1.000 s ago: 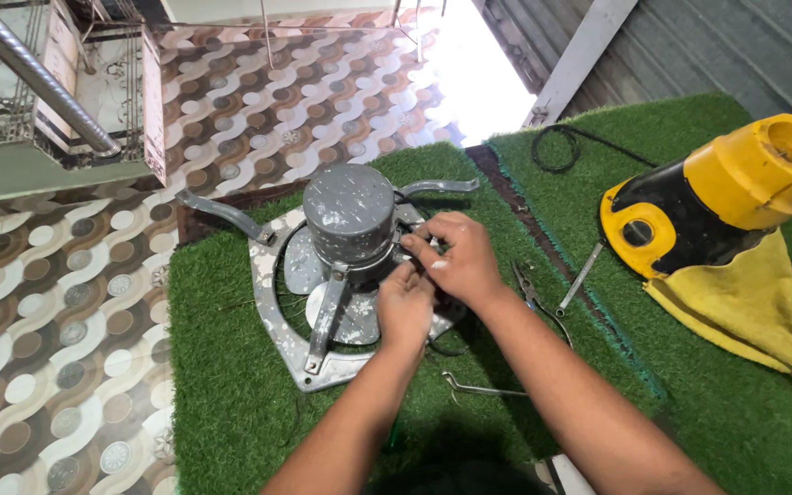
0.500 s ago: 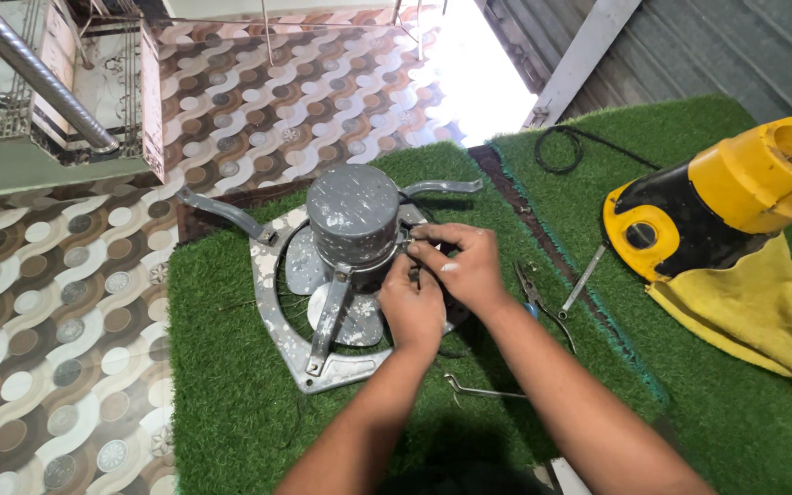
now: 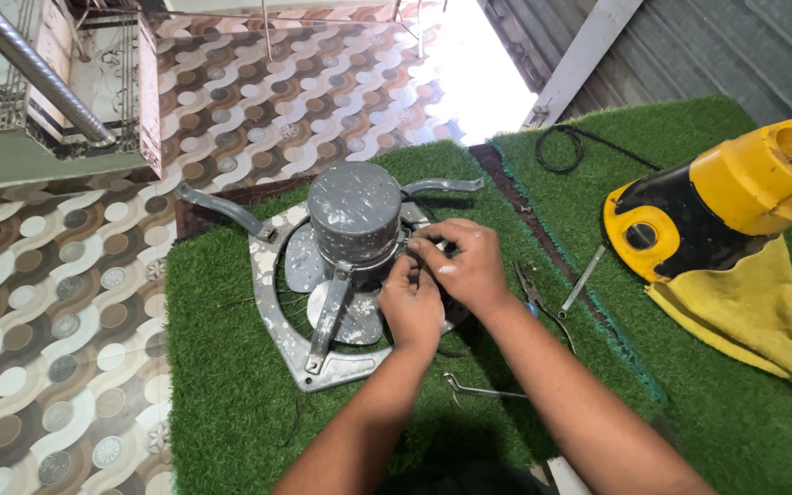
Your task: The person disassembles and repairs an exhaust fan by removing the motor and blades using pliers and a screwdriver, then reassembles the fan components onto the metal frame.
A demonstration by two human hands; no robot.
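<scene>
A grey exhaust fan lies face down on a green turf mat (image 3: 231, 403). Its round motor housing (image 3: 356, 213) stands up in the middle of a metal frame (image 3: 272, 312) with bent arms. My left hand (image 3: 412, 307) and my right hand (image 3: 462, 264) are pressed together at the right side of the motor, fingers curled on black wires there. What the fingertips pinch is hidden between the two hands.
Pliers (image 3: 535, 295), a screwdriver (image 3: 583, 280) and a metal clip (image 3: 474, 390) lie on the turf to the right. A yellow and black power tool (image 3: 717, 206) rests on a yellow cloth (image 3: 763, 339). A black cable loop (image 3: 561, 148) lies farther back. Patterned floor tiles (image 3: 57, 302) are on the left.
Both hands stay at the motor's right side with only small finger shifts. The fan has not moved.
</scene>
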